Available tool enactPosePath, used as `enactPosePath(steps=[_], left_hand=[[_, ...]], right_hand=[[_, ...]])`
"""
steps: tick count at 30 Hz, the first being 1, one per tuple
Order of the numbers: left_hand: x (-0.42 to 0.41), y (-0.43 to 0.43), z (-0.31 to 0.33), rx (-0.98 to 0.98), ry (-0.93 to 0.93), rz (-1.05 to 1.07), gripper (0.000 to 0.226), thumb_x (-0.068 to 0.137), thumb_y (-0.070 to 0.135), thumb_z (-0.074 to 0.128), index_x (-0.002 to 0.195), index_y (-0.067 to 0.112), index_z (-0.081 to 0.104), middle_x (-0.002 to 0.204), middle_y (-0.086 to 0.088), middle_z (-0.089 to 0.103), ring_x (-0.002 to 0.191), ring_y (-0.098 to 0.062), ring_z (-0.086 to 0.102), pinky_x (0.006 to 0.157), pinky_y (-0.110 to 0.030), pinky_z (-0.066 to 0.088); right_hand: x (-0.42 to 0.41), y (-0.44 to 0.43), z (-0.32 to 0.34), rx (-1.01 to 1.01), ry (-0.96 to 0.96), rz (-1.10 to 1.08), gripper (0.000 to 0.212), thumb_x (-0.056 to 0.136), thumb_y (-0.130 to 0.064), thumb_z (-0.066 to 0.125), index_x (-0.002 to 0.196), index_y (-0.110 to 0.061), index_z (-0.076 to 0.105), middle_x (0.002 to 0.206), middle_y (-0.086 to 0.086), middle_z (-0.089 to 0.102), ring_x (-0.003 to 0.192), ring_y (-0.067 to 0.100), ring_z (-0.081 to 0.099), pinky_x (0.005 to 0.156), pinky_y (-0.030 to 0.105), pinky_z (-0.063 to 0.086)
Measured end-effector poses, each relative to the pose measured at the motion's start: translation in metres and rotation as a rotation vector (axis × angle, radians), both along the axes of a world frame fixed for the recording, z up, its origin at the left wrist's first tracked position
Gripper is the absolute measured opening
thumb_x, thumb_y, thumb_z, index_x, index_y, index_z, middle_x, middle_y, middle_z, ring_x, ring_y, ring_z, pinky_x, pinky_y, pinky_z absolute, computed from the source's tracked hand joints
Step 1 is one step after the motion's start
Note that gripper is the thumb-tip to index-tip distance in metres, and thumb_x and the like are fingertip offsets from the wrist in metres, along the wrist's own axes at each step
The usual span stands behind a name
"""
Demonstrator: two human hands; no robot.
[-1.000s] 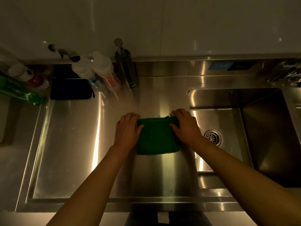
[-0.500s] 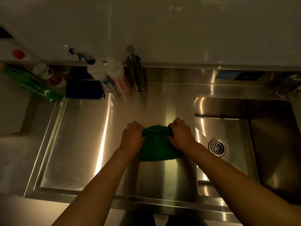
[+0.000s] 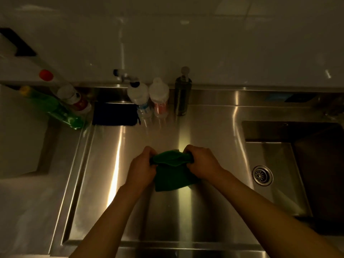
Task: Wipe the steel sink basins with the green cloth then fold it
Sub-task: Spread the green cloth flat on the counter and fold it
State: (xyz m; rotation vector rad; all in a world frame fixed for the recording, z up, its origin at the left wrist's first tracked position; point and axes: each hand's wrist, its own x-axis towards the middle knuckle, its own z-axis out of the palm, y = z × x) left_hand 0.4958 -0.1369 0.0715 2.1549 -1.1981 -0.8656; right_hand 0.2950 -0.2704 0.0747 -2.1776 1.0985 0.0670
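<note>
The cloth (image 3: 173, 175) lies on the steel bench (image 3: 111, 164), close in front. The left hand (image 3: 141, 168) and right hand (image 3: 202, 162) each pinch a far corner and lift that edge, likely to fold it over. To the right, the sink (image 3: 275, 155) shows just its drain (image 3: 262, 175). Bottles (image 3: 141, 97) stand at the back; I cannot tell what is inside.

Dim, yellowish light. A pale glossy wall (image 3: 223, 43) fills the top of the frame; below it a steel counter (image 3: 104, 174) shows bright streaks of reflection.
</note>
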Motion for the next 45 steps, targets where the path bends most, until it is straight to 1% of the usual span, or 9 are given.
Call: enactPosePath(steps=[4,9,20,25,30,34,37,41,45], left_hand=[[0.077,0.017,0.012,-0.045,-0.088,0.005,0.03,0.09,0.005,0.066,0.108,0.028,0.057,0.096,0.003,0.066,0.087,-0.015,0.062,0.07,-0.027,0.049],[0.153,0.03,0.023,-0.125,-0.085,0.04,0.036,0.094,0.012,0.07,0.123,0.03,0.059,0.107,0.004,0.065,0.098,-0.009,0.061,0.074,-0.009,0.037],[0.243,-0.009,0.025,-0.266,-0.174,0.204,0.042,0.092,0.007,0.069,0.126,0.028,0.058,0.119,-0.003,0.062,0.109,-0.02,0.059,0.086,-0.035,0.048],[0.245,-0.036,0.016,-0.346,-0.098,0.276,0.036,0.097,0.009,0.064,0.129,0.024,0.056,0.123,-0.002,0.063,0.115,-0.02,0.059,0.094,-0.039,0.053],[0.246,-0.064,0.005,-0.408,-0.044,0.399,0.037,0.099,0.007,0.059,0.133,0.019,0.055,0.127,-0.002,0.062,0.118,-0.018,0.058,0.101,-0.041,0.053],[0.25,-0.077,0.003,-0.438,-0.115,0.441,0.041,0.099,0.004,0.055,0.138,0.017,0.052,0.135,-0.004,0.055,0.128,-0.016,0.051,0.108,-0.034,0.046],[0.243,-0.069,-0.001,-0.437,-0.213,0.328,0.044,0.094,-0.004,0.054,0.134,0.013,0.055,0.134,-0.006,0.053,0.127,-0.018,0.049,0.105,-0.029,0.043],[0.242,-0.053,-0.042,-0.225,-0.302,0.039,0.044,0.091,0.0,0.061,0.135,0.008,0.061,0.144,-0.014,0.053,0.132,-0.032,0.049,0.109,-0.044,0.046],[0.251,-0.06,-0.064,-0.086,-0.422,-0.112,0.058,0.094,0.009,0.064,0.15,0.011,0.05,0.159,-0.017,0.041,0.144,-0.038,0.041,0.116,-0.05,0.039]], right_hand=[[0.071,0.017,0.011,-0.02,-0.054,-0.01,0.024,0.081,-0.012,0.062,0.098,-0.029,0.062,0.086,-0.009,0.067,0.082,0.017,0.064,0.083,0.038,0.052],[0.147,0.019,0.024,-0.028,-0.135,-0.033,0.02,0.086,-0.017,0.066,0.1,-0.03,0.063,0.088,-0.008,0.067,0.08,0.013,0.064,0.073,0.035,0.056],[0.261,-0.014,0.035,-0.178,-0.215,0.046,0.027,0.09,-0.009,0.059,0.115,-0.019,0.06,0.098,0.005,0.069,0.084,0.024,0.065,0.07,0.043,0.054],[0.302,-0.027,0.027,-0.232,-0.201,0.064,0.045,0.092,-0.008,0.061,0.136,-0.013,0.056,0.121,0.013,0.068,0.105,0.032,0.065,0.087,0.043,0.054],[0.326,-0.039,0.012,-0.256,-0.182,0.019,0.047,0.091,-0.006,0.063,0.137,-0.01,0.054,0.123,0.016,0.063,0.11,0.034,0.061,0.087,0.041,0.052],[0.341,-0.043,0.008,-0.281,-0.254,-0.059,0.06,0.093,-0.007,0.063,0.149,-0.012,0.042,0.15,0.012,0.043,0.136,0.028,0.045,0.112,0.041,0.043],[0.338,-0.03,0.004,-0.326,-0.315,0.002,0.051,0.094,-0.011,0.062,0.144,-0.013,0.049,0.15,0.01,0.045,0.137,0.026,0.044,0.115,0.041,0.04],[0.317,0.0,-0.022,-0.26,-0.225,0.122,0.047,0.083,-0.003,0.062,0.13,-0.003,0.06,0.138,0.018,0.053,0.126,0.034,0.05,0.102,0.047,0.049],[0.314,0.004,-0.039,-0.251,-0.13,0.063,0.064,0.093,-0.011,0.058,0.154,-0.009,0.038,0.159,0.014,0.034,0.148,0.031,0.029,0.123,0.034,0.014]])
